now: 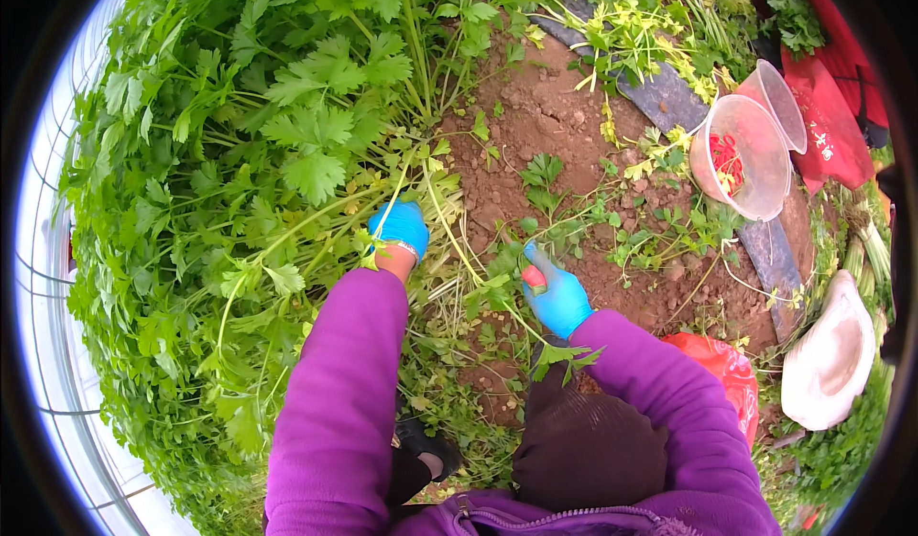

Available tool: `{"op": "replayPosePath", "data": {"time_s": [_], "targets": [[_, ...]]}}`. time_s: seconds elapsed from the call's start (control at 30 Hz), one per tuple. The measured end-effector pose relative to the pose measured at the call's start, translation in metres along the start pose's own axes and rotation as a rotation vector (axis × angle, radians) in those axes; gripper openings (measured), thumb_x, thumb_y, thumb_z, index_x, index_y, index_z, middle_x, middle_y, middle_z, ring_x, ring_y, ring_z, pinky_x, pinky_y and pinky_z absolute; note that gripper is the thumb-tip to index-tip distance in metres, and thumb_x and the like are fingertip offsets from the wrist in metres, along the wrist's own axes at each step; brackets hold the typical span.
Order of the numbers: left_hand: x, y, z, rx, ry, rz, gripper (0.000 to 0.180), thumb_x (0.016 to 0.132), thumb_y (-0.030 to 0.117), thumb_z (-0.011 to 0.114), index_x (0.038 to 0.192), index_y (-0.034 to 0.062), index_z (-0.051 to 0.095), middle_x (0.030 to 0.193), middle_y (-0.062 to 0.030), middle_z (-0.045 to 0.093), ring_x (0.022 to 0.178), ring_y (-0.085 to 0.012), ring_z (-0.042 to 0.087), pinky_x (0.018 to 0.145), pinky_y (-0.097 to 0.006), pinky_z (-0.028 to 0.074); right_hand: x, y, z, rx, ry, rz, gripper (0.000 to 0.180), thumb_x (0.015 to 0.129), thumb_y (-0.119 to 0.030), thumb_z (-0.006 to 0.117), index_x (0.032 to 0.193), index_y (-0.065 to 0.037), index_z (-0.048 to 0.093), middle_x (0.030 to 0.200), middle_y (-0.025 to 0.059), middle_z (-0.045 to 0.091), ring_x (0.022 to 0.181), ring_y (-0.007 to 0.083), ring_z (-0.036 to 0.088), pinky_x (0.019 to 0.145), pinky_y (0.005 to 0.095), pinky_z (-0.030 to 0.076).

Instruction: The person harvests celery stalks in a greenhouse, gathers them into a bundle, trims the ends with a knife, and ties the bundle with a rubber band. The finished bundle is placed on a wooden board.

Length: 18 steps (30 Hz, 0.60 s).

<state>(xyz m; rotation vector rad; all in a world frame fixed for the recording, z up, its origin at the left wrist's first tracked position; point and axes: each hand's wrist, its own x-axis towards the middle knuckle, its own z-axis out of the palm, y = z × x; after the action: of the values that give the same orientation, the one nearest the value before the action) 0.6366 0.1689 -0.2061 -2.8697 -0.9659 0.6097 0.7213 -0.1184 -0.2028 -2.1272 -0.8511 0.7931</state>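
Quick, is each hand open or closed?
Left hand: in the celery, fingers hidden; can't tell.
Right hand: closed, apparently holding a red thing.

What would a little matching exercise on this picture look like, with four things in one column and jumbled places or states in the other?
Things
1. left hand
2. right hand
3. front clear plastic tub
4. standing celery

Places and states
A. has red bands inside
B. green, filling much of the picture's left side
C. gloved in blue, in among the celery's stems
D. gloved in blue, with a reddish-pink patch showing at it

Right pairs: 1-C, 2-D, 3-A, 4-B
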Motion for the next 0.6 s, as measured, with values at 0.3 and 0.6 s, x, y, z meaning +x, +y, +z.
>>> {"op": "replayPosePath", "data": {"time_s": [0.3,0.6], "targets": [[0.021,-0.021,0.010,-0.076,-0.217,0.034,0.029,0.084,0.024,0.056,0.104,0.0054,0.066,0.106,-0.0207,0.065,0.090,-0.0339,0.066,0.075,-0.044,0.054,-0.014,0.017,-0.011,0.196,-0.033,0.055,0.058,0.085,-0.018,0.063,0.139,-0.017,0.043,0.115,0.0222,0.061,0.101,0.0361,0.062,0.083,0.0407,0.050],[0.037,-0.041,0.039,-0.121,-0.156,0.027,0.025,0.081,0.019,0.053,0.093,0.0039,0.069,0.099,-0.0233,0.065,0.089,-0.0403,0.064,0.076,-0.045,0.053,0.020,0.023,0.014,0.471,-0.025,0.099,0.060,0.083,-0.018,0.065,0.139,-0.013,0.043,0.119,0.0189,0.061,0.105,0.0336,0.061,0.086,0.0376,0.050]]}}
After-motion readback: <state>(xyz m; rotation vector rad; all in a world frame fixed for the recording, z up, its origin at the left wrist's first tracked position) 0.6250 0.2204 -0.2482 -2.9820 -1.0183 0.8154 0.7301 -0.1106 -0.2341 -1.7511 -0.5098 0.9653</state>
